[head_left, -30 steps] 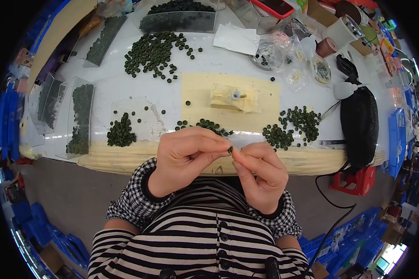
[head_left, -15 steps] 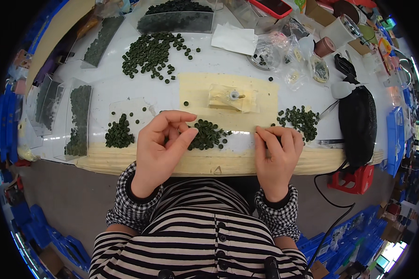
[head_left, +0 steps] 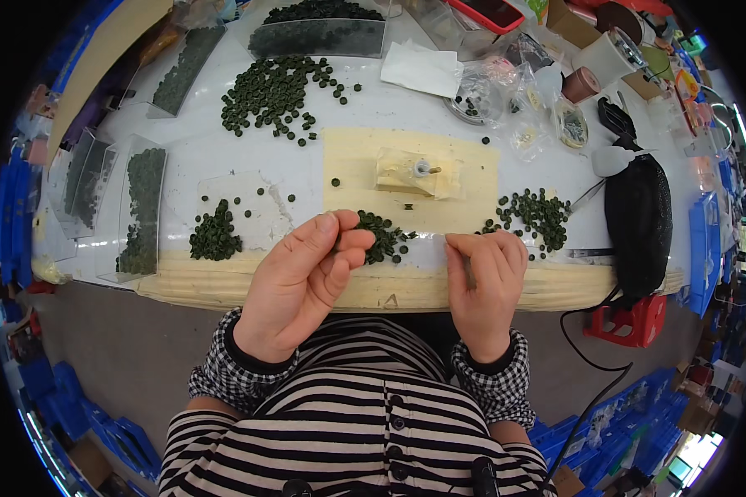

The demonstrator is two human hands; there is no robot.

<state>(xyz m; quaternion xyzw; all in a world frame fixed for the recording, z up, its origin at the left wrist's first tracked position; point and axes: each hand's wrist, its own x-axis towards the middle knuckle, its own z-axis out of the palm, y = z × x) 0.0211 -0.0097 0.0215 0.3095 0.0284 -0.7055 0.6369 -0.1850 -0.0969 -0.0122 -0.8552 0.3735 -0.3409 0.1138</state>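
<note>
My left hand (head_left: 307,273) is raised at the table's front edge, palm turned partly up. Its thumb and forefinger are pinched together; whatever lies between them is too small to make out. Just beyond it spreads a heap of small dark green round pieces (head_left: 381,238), partly covered by its fingers. My right hand (head_left: 487,286) hovers to the right of that heap, fingertips pressed together, their contents hidden. Between and beyond both hands, a yellow mat (head_left: 348,153) bears a tape-wrapped block (head_left: 398,176) with a small metal post (head_left: 423,169). One dark piece (head_left: 409,206) lies by the block's near side.
More green pieces lie in heaps at the left (head_left: 215,232), right (head_left: 539,217) and far left (head_left: 269,91). Clear bins (head_left: 141,211) of pieces line the left. A white cloth (head_left: 421,68), plastic bags (head_left: 522,108) and a black mesh-like bundle (head_left: 638,224) stand farther right.
My left thumb and forefinger have closed into a pinch, and that hand has turned. The right hand has shifted slightly left. A single dark piece now shows near the block.
</note>
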